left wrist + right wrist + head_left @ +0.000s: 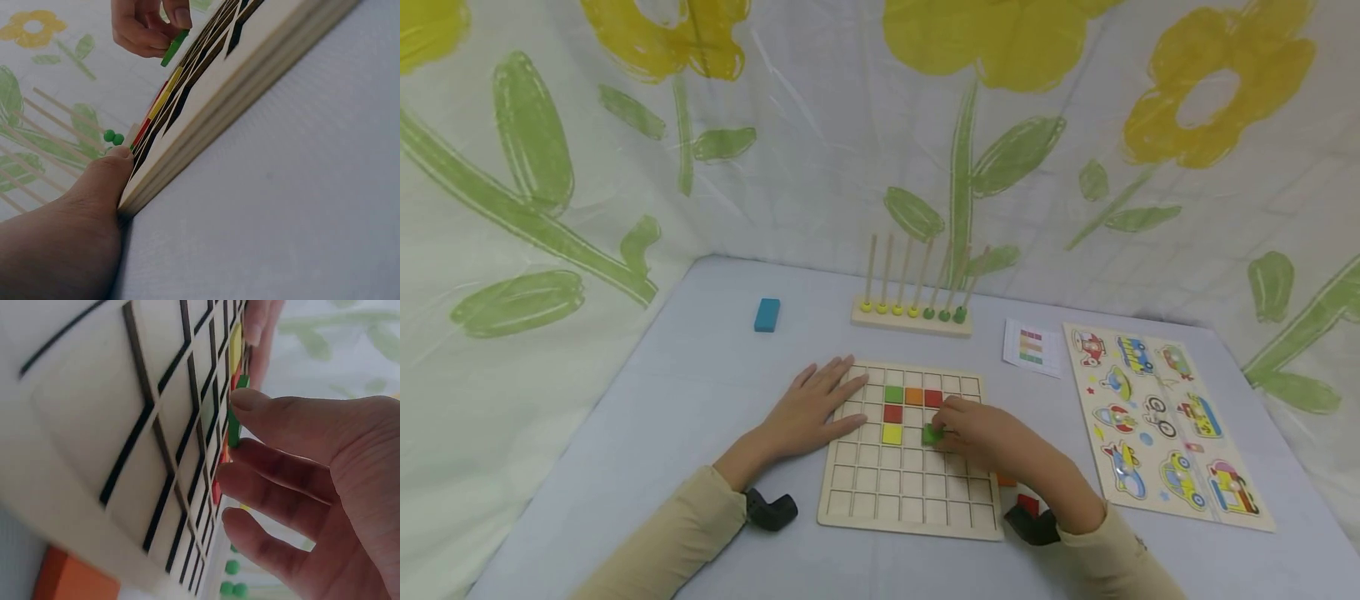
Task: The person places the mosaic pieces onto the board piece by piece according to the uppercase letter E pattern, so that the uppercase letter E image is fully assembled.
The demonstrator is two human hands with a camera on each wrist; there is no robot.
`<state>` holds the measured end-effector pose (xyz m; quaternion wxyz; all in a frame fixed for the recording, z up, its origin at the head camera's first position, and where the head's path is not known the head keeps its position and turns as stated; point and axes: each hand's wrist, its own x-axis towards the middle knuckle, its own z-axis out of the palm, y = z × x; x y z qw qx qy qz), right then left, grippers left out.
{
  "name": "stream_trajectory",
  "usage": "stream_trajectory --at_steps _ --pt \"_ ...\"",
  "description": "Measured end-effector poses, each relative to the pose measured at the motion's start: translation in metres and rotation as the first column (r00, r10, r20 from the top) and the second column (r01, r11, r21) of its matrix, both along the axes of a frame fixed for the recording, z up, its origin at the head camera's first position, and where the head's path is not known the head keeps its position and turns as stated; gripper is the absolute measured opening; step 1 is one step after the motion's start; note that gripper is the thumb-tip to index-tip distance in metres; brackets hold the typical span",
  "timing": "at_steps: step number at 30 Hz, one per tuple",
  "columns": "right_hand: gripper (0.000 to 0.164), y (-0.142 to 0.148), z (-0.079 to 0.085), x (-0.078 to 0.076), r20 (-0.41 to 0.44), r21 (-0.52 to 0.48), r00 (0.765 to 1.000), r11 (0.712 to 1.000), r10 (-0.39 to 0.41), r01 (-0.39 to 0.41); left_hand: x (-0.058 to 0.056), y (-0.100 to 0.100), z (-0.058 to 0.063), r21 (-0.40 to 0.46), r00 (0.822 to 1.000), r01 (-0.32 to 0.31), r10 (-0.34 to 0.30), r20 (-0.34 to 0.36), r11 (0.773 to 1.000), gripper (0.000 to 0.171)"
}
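A wooden grid board lies on the table, with square tiles in some cells: a green tile, an orange tile and a red tile in one row, then a red tile and a yellow tile below the green one. My right hand pinches another green tile between thumb and finger, close over the board right of the yellow tile. With fingers spread, my left hand rests on the board's left edge, the thumb lying over the rim.
A peg stand with yellow and green beads stands at the back. A blue block lies back left. To the right are a pattern card and a vehicle puzzle board. Orange and red blocks lie by the grid's right edge.
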<state>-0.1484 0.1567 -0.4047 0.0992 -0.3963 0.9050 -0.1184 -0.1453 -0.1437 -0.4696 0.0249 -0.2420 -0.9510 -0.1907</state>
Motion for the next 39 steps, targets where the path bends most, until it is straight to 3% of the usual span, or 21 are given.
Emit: stream_trajectory --at_steps 4,13,32,39 --pt "0.016 -0.008 -0.003 0.001 -0.038 0.006 0.998 0.999 0.054 -0.054 0.0 0.0 0.001 -0.008 1.0 0.0 0.0 0.004 1.0 0.066" --pt "0.015 -0.017 -0.005 0.001 -0.023 0.017 0.998 0.998 0.054 -0.053 -0.001 -0.001 0.0 -0.006 1.0 -0.003 0.003 -0.001 1.0 0.066" --pt "0.014 -0.024 -0.004 0.0 -0.098 0.027 0.988 0.993 0.117 -0.115 -0.001 0.0 0.001 -0.007 1.0 0.001 -0.001 0.005 1.0 0.066" --pt "0.016 -0.024 -0.002 0.001 -0.064 0.033 0.994 0.995 0.092 -0.09 0.0 -0.001 0.002 -0.004 1.0 0.002 -0.002 0.004 1.0 0.066"
